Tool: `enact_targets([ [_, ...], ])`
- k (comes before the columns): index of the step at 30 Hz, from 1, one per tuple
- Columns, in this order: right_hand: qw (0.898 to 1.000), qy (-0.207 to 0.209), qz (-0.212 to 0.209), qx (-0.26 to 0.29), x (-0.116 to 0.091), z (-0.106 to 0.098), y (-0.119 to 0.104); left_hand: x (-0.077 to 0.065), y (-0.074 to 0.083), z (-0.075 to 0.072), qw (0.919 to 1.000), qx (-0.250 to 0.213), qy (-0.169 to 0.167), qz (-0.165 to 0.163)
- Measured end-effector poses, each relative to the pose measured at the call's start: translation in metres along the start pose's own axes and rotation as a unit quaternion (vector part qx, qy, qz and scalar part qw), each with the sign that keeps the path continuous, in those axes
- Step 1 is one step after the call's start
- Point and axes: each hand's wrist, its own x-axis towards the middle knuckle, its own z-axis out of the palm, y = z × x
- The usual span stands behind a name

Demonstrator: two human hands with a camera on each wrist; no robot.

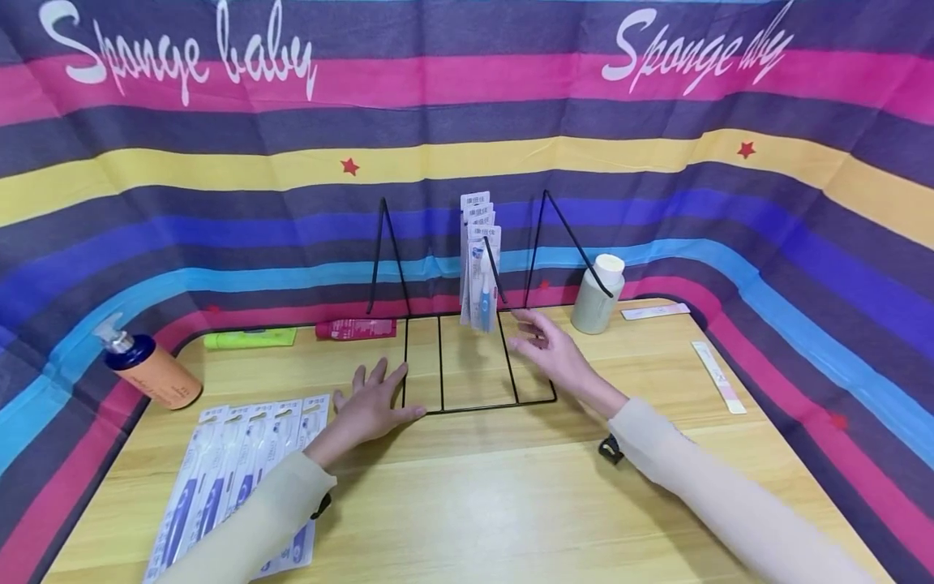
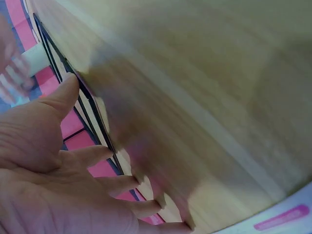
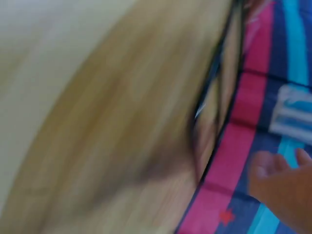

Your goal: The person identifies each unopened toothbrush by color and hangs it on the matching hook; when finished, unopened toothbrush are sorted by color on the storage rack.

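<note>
A black wire display rack [image 1: 481, 407] stands on the wooden table, its rods rising at the back. Several carded blue toothbrushes [image 1: 481, 276] hang one behind another from its middle hook. My left hand [image 1: 372, 405] rests at the rack's left front corner, fingers spread. In the left wrist view, the left thumb [image 2: 66, 95] and fingertips lie along the wire and the tabletop. Just right of the hanging packs is my right hand [image 1: 558, 353], fingers loosely bent and nothing in its grasp. The right wrist view shows its fingers [image 3: 278, 168] apart from a blurred pack.
Several carded purple toothbrushes [image 1: 191, 487] lie at the left, partly under my left sleeve. Behind them are an orange pump bottle [image 1: 164, 377], a green tube [image 1: 251, 338] and a red tube [image 1: 357, 328]. A white-capped jar [image 1: 597, 300] and two thin packets [image 1: 718, 377] sit at right.
</note>
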Motion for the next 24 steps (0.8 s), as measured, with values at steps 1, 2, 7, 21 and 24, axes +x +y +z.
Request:
enact_targets([
  [1,0.999,-0.03,0.004,-0.04,-0.005,-0.004,0.005,-0.001,0.0,-0.001,1.0,0.0,0.0,0.0],
  [2,0.995,-0.058,0.008,-0.078,-0.01,-0.008,0.01,-0.002,-0.001,-0.001,1.0,-0.001,0.001,-0.001],
  [7,0.963,-0.157,0.035,-0.217,-0.031,-0.023,0.027,-0.001,-0.008,0.006,0.9994,-0.021,0.022,0.018],
  [21,0.918,-0.185,0.075,-0.343,-0.043,-0.037,0.032,-0.069,-0.016,-0.025,0.9766,-0.137,0.145,0.08],
  [24,0.916,-0.185,0.076,-0.347,-0.043,-0.039,0.031,-0.089,-0.035,-0.037,0.9729,-0.147,0.167,0.064],
])
